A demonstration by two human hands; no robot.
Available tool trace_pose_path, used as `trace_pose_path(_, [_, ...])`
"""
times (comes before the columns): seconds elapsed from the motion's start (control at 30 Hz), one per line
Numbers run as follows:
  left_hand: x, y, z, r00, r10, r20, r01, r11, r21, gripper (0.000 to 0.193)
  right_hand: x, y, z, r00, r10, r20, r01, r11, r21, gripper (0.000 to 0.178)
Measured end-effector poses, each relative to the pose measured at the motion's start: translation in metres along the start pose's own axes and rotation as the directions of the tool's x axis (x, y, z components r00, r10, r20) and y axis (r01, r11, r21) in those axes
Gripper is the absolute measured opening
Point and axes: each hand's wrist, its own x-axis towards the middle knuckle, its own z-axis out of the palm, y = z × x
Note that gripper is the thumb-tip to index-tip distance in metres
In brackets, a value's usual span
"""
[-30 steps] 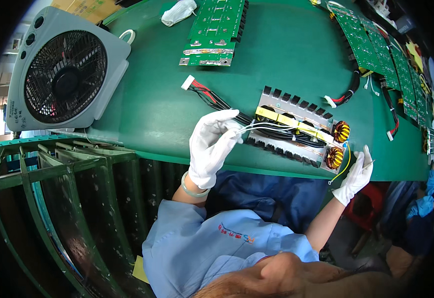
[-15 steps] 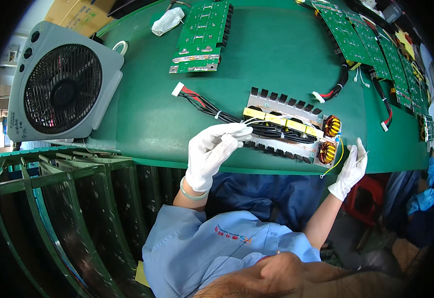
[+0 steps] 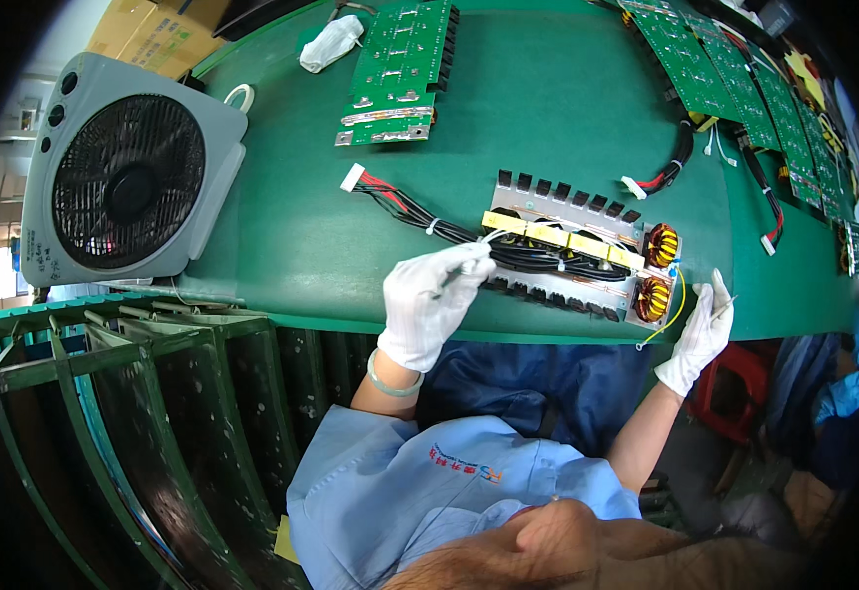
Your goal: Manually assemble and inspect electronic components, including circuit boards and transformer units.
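A circuit board assembly (image 3: 596, 291) lies on the green bench in front of me, with black heatsink pieces along its long sides. Yellow-topped transformers (image 3: 547, 234) run down its middle, and two copper-wound coils (image 3: 661, 246) sit at its right end. My left hand (image 3: 434, 300), in a white glove, is closed at the board's left end, its fingertips pinching thin white wires (image 3: 494, 236). Beside the coils, my gloved right hand (image 3: 702, 334) has its fingers together around something thin and pale, too small to name. A yellow-green wire (image 3: 683, 295) with a ring end hangs near it.
A black cable bundle (image 3: 414, 214) with a white connector extends left from the board. Another green circuit board (image 3: 395, 74) and a white cloth-like bundle (image 3: 331, 44) lie farther back. A grey box fan (image 3: 132, 187) stands left; several boards (image 3: 690, 74) line the right.
My left hand has shifted slightly right, and its fingers have moved closer to the transformers. The right hand stays beside the coils. The whole view has shifted a little.
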Motion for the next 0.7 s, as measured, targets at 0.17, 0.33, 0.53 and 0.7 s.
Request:
trace_pose_path(0.17, [0.028, -0.005, -0.017, 0.98, 0.19, -0.063, -0.168, 0.95, 0.263, 0.017, 0.0, 0.002, 0.0, 1.0, 0.005, 0.008, -0.006, 0.999, 0.053, 0.028])
trace_pose_path(0.33, [0.051, -0.013, -0.018, 0.959, 0.284, -0.022, -0.263, 0.913, 0.31, 0.019, -0.001, -0.003, 0.004, 1.0, -0.017, -0.012, 0.018, 0.999, 0.039, 0.028])
trace_pose_path(0.53, [0.058, -0.014, -0.018, 0.972, 0.232, 0.034, -0.235, 0.958, 0.163, 0.03, 0.0, -0.001, 0.005, 0.999, -0.046, -0.014, 0.046, 0.998, 0.04, 0.027])
trace_pose_path(0.7, [0.069, -0.006, -0.028, 0.896, 0.221, 0.385, -0.258, 0.965, 0.048, 0.058, 0.001, -0.023, -0.006, 0.994, 0.103, 0.031, -0.103, 0.995, -0.001, 0.028])
